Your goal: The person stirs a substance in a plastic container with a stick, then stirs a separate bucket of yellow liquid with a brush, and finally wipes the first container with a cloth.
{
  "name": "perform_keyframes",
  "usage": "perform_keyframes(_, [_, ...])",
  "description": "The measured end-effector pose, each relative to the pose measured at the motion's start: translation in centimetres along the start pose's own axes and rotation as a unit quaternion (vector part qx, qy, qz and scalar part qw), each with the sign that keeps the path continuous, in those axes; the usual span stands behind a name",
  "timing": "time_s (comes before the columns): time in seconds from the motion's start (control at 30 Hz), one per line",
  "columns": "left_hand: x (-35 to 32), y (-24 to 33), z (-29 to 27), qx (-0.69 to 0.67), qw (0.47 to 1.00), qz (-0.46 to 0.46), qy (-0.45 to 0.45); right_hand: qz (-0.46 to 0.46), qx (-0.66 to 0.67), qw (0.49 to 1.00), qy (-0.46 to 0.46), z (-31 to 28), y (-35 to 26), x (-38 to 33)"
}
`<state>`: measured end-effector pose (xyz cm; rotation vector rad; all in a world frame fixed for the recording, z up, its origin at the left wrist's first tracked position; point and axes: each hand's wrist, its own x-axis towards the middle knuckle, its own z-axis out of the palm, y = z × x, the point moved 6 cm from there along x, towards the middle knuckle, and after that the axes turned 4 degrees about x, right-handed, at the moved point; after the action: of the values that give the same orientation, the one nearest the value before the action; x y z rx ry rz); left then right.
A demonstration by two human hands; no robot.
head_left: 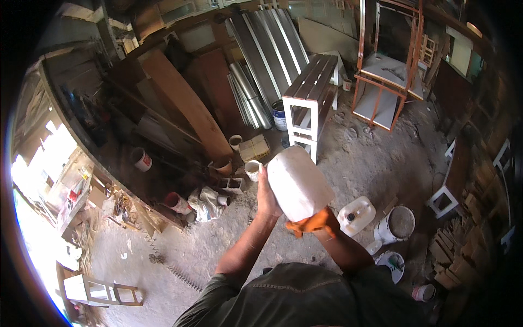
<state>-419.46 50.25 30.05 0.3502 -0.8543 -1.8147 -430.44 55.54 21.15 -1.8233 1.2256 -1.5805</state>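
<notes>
A white plastic jerrycan (298, 182) is held up in front of me, its broad, smooth face turned upward. My left hand (266, 196) grips its left side, thumb pointing up along the edge. At the lower right corner, my right hand (329, 224) presses an orange cloth (308, 224) against the container; most of its fingers are hidden by the cloth. Just beyond that hand, a second white jerrycan (357, 216) with a dark cap stands on the floor.
A bucket (402, 223) and a smaller tub (390, 265) stand to the right, near stacked wood offcuts (452, 253). Ahead is a brown-topped bench (311, 79) with white legs. Pots, a plastic bag (207, 206) and leaning boards (185, 103) lie left. A coiled hose (182, 277) crosses the floor.
</notes>
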Motion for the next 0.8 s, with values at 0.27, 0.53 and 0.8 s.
perform_keyframes(0.27, [1.8, -0.1, 2.6, -0.071, 0.997, -0.019, 0.001, -0.039, -0.028, 0.998, 0.034, -0.7, 0.7, 5.4])
perform_keyframes(0.53, [0.9, -0.8, 0.8, 0.013, 0.999, -0.031, 0.022, -0.023, -0.049, 0.997, 0.049, 0.4, 2.4, 4.2])
perform_keyframes(0.8, [0.0, -3.5, 1.0, -0.033, 0.995, -0.089, 0.035, -0.024, -0.047, 0.999, 0.011, -0.9, 1.8, 1.0])
